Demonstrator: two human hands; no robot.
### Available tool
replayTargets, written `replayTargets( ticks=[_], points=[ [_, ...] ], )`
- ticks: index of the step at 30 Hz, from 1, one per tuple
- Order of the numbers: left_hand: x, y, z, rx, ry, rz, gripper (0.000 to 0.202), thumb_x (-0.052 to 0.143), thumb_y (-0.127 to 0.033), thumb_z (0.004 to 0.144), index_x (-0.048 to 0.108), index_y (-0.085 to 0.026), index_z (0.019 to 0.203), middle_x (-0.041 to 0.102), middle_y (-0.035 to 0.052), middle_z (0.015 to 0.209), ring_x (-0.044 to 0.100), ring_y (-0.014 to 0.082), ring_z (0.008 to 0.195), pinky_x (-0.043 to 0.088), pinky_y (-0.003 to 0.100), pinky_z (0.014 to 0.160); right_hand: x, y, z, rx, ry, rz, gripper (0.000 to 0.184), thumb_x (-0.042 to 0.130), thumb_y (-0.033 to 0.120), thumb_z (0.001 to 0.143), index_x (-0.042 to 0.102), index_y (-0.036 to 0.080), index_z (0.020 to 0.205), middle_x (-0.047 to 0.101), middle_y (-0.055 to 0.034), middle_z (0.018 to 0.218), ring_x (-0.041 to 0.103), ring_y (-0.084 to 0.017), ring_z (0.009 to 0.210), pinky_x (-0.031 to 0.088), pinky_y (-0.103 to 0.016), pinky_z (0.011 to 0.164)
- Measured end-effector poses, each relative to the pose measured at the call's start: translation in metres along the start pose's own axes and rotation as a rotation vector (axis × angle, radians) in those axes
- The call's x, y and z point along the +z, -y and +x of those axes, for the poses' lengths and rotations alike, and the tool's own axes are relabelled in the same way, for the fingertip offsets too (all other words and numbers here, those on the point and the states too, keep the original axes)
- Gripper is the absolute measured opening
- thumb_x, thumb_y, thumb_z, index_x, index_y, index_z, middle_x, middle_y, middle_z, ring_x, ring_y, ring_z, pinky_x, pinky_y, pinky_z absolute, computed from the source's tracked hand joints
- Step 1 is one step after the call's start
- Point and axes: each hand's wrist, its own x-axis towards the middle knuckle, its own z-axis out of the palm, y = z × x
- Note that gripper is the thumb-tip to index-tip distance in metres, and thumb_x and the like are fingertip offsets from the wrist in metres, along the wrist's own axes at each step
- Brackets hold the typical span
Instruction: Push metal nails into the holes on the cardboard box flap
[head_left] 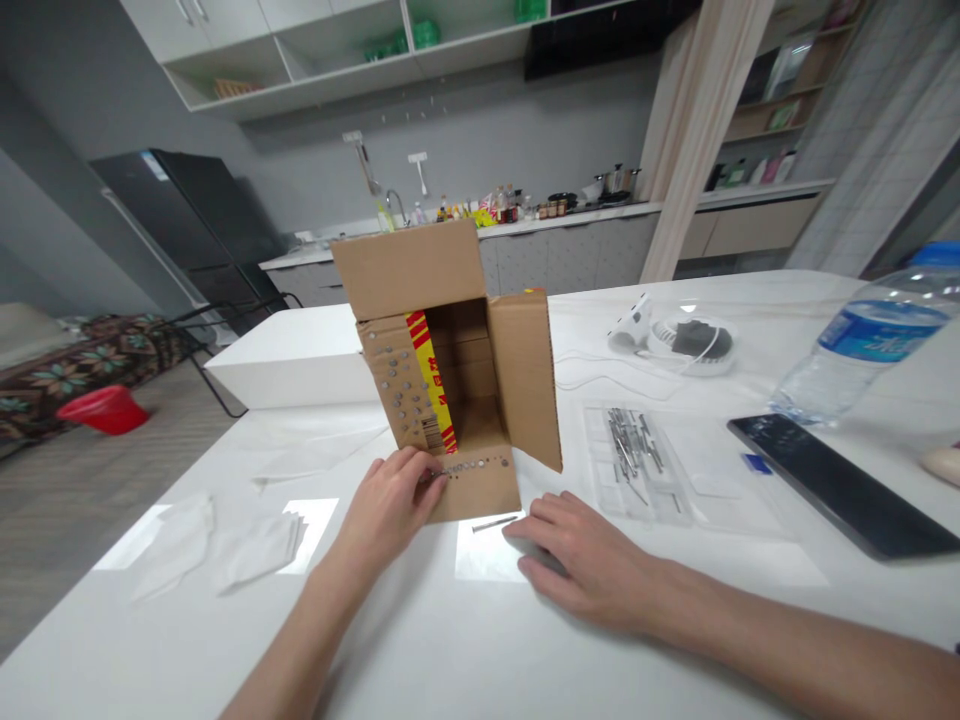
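A brown cardboard box (450,370) lies on its side on the white table (465,640), its opening facing me and all flaps spread. Rows of nail heads stud its left flap and bottom flap. My left hand (390,505) pinches something small, apparently a nail, at the left end of the bottom flap's nail row (472,465). My right hand (581,560) rests flat on the table, fingers spread, its fingertips beside a loose nail (493,522) lying just in front of the box.
A clear plastic tray (637,460) with several nails lies right of the box. Further right are a dark tablet (840,485), a water bottle (870,350) and a white round device with cable (690,340). A white box (289,360) and paper tissues (217,545) sit left.
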Motion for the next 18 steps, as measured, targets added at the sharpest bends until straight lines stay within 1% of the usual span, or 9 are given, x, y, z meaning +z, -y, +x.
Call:
replayTargets(
  ticks=[5, 8, 12, 14, 16, 18],
  points=[
    [0.0003, 0.0021, 0.0001, 0.043, -0.021, -0.024, 0.015, 0.051, -0.027, 0.095, 0.061, -0.021, 0.085, 0.068, 0.0035, 0.087, 0.065, 0.0189, 0.074, 0.048, 0.034, 0.07, -0.0008, 0.001, -0.0005, -0.001, -0.001, -0.006, 0.019, 0.053, 0.021, 0.095, 0.066, 0.019, 0.109, 0.064, -0.0067, 0.094, 0.055, -0.022, 0.089, 0.039, -0.037, 0.082],
    [0.0008, 0.0018, 0.0004, 0.042, -0.039, -0.037, 0.014, 0.051, -0.027, 0.094, 0.059, -0.021, 0.084, 0.068, 0.0032, 0.086, 0.065, 0.0194, 0.075, 0.049, 0.034, 0.069, -0.0022, 0.0016, -0.0005, -0.002, -0.001, -0.005, 0.019, 0.053, 0.021, 0.095, 0.066, 0.019, 0.109, 0.063, -0.0067, 0.093, 0.055, -0.022, 0.089, 0.038, -0.037, 0.082],
    [0.0003, -0.001, 0.0003, 0.025, -0.02, -0.04, 0.011, 0.052, -0.026, 0.091, 0.054, -0.021, 0.082, 0.067, 0.0032, 0.085, 0.064, 0.0203, 0.074, 0.049, 0.036, 0.07, -0.0026, 0.0014, -0.0004, -0.003, 0.0, -0.009, 0.019, 0.053, 0.021, 0.096, 0.066, 0.019, 0.11, 0.063, -0.0067, 0.094, 0.055, -0.022, 0.089, 0.038, -0.038, 0.083],
    [-0.0006, -0.0027, 0.0002, 0.029, -0.021, -0.046, 0.01, 0.052, -0.024, 0.089, 0.051, -0.022, 0.079, 0.066, 0.0021, 0.082, 0.063, 0.0196, 0.072, 0.048, 0.035, 0.07, -0.0024, 0.0015, -0.0004, -0.005, 0.005, -0.01, 0.019, 0.053, 0.021, 0.095, 0.066, 0.018, 0.11, 0.064, -0.0068, 0.094, 0.055, -0.022, 0.09, 0.038, -0.038, 0.083],
    [-0.0015, -0.004, -0.0005, 0.047, -0.049, -0.063, 0.009, 0.052, -0.02, 0.086, 0.049, -0.022, 0.077, 0.064, -0.0002, 0.076, 0.061, 0.0181, 0.068, 0.047, 0.033, 0.068, -0.0023, 0.0019, -0.0005, 0.001, 0.011, -0.009, 0.019, 0.053, 0.022, 0.095, 0.066, 0.018, 0.109, 0.064, -0.0068, 0.094, 0.056, -0.022, 0.09, 0.038, -0.038, 0.082],
    [-0.0026, -0.0052, -0.0017, 0.064, -0.111, -0.089, 0.009, 0.052, -0.017, 0.084, 0.048, -0.023, 0.078, 0.061, -0.002, 0.071, 0.058, 0.0166, 0.065, 0.046, 0.03, 0.064, -0.0021, 0.0021, -0.0008, 0.007, 0.009, -0.007, 0.019, 0.054, 0.021, 0.095, 0.066, 0.018, 0.109, 0.064, -0.0066, 0.094, 0.056, -0.022, 0.09, 0.038, -0.038, 0.083]
  ],
)
